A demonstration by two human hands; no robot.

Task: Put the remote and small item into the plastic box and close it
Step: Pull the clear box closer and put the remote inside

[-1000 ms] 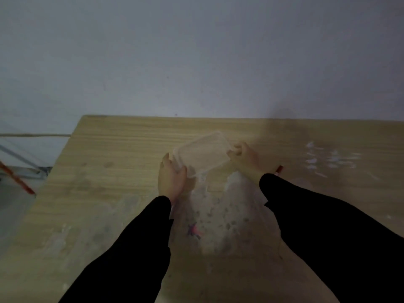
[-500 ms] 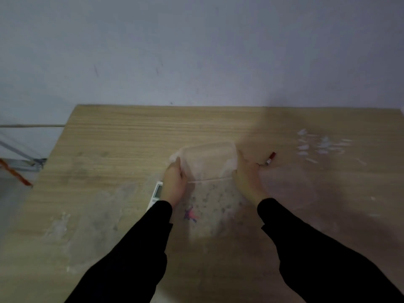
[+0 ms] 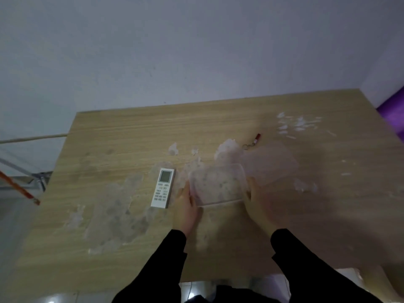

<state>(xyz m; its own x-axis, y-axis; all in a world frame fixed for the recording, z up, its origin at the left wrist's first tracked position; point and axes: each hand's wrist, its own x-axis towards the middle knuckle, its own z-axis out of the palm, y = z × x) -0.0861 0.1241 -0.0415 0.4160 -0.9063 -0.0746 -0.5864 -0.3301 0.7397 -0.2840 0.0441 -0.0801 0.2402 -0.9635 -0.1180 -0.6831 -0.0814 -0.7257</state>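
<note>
Both hands' grip (image 3: 218, 204) holding plastic box (image 3: 217, 185) between them, remote (image 3: 163, 188) just left.

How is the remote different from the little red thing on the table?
The remote is white, flat and much bigger; the red thing is tiny and thin with a small chain. The remote lies just left of the box; the red thing lies farther back. Both rest on the table, outside the box.
</note>
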